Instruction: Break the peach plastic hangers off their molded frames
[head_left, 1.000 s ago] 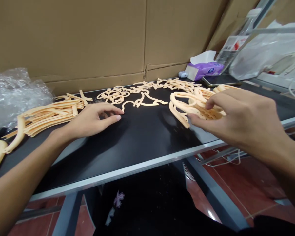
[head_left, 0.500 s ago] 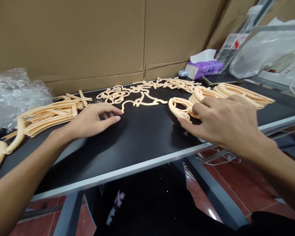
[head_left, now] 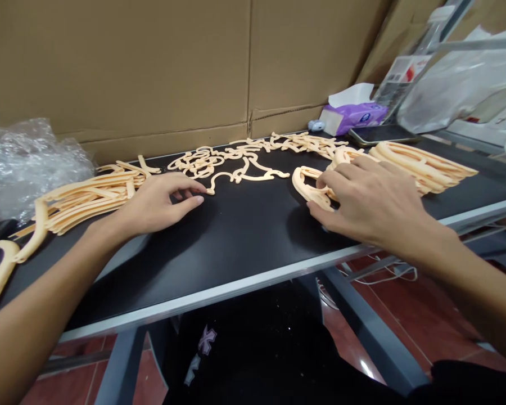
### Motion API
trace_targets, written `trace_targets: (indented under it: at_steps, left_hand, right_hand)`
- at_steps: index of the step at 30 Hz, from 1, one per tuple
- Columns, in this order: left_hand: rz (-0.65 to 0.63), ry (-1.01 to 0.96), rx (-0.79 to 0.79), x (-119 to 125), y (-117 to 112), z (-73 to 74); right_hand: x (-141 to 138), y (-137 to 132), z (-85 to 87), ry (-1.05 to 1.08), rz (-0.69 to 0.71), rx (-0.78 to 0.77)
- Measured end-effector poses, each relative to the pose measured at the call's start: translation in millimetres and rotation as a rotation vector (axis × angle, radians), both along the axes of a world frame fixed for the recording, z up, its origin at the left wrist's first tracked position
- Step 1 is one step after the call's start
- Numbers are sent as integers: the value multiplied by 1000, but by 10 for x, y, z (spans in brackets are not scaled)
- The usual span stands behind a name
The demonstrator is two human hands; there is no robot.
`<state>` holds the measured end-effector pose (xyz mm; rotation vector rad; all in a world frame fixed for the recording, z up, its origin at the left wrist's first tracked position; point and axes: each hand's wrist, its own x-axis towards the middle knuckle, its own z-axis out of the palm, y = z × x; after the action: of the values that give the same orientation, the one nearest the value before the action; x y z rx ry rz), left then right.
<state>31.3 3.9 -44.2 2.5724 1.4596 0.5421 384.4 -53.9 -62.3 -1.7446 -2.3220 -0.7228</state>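
Note:
My right hand (head_left: 369,199) lies over a stack of peach plastic curved pieces (head_left: 421,163) at the right of the black table (head_left: 244,242), fingers bent and pressing on the stack's near looped end (head_left: 307,188). My left hand (head_left: 158,199) rests palm down on the table at the left of centre, fingers loosely stretched, tips beside a tangle of thin peach plastic offcuts (head_left: 240,160). Behind the left hand lies a pile of long peach plastic strips (head_left: 84,194). Nothing is lifted by either hand.
Cardboard sheets (head_left: 160,67) wall off the back of the table. Clear bubble wrap (head_left: 21,163) sits at the far left. A purple tissue pack (head_left: 352,112), a phone (head_left: 382,135) and plastic bags (head_left: 459,84) stand at the back right. The table's metal front edge (head_left: 253,284) runs across.
My right hand came down and left, setting the stack of curved pieces flat on the table and pressing its near end. My left hand stayed put, fingers curling slightly.

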Motion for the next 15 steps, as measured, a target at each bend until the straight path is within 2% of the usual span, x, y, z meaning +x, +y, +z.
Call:
trace_targets:
  at_steps: [3, 5, 8, 11, 13, 15]
  left_hand:
    - [0, 53, 58, -63, 44, 4]
    - [14, 81, 117, -117, 67, 29]
    - [73, 103, 211, -202, 66, 125]
    - [211, 122, 228, -315, 24, 301]
    - [324, 173, 165, -435, -1, 445]
    - [395, 272, 54, -594, -7, 580]
  right_hand:
    - [42, -13, 15, 23, 9, 1]
    - [50, -5, 40, 55, 62, 11]
    - [-83, 72, 138, 87, 160, 20]
    - [-459, 227, 305, 32, 260, -31]
    - [-787, 349, 398, -13, 312, -145]
    - [-1090, 467, 422, -47, 371, -229]
